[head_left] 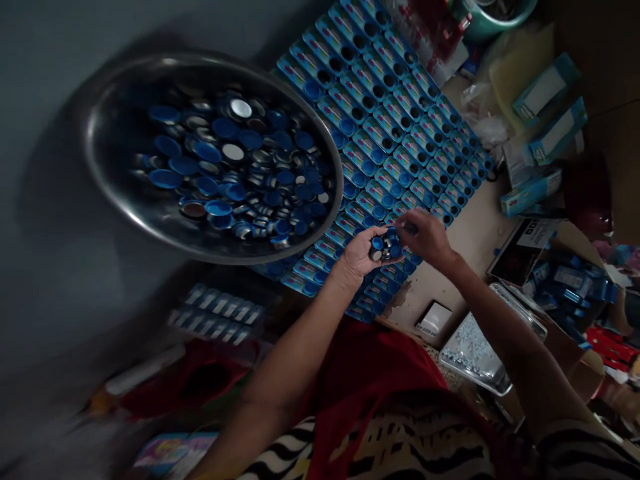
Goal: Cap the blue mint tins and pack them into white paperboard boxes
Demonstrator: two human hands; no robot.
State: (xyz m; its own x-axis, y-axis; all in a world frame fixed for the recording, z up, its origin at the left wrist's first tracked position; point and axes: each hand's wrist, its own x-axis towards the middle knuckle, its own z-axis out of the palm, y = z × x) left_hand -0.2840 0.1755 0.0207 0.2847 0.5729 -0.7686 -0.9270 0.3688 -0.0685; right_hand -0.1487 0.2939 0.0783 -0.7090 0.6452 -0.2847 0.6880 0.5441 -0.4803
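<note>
My left hand point(361, 253) is cupped palm up and holds a small heap of blue caps point(385, 245). My right hand point(424, 235) hovers just to its right, fingers pinched at the heap; what it pinches is too small to make out. Both hands are above a large sheet of blue cards point(385, 127) laid in rows, many with a blue cap or a dark round hole. A wide metal bowl point(105, 167) on the left is full of blue and silver caps point(235, 173).
Teal-and-white boxes point(547, 83) and plastic bags lie at the upper right. A metal tray point(475, 353) with pale small pieces sits at the lower right near more blue packets point(570, 280). Further strips of cards point(215, 313) lie below the bowl. Red cloth covers my lap.
</note>
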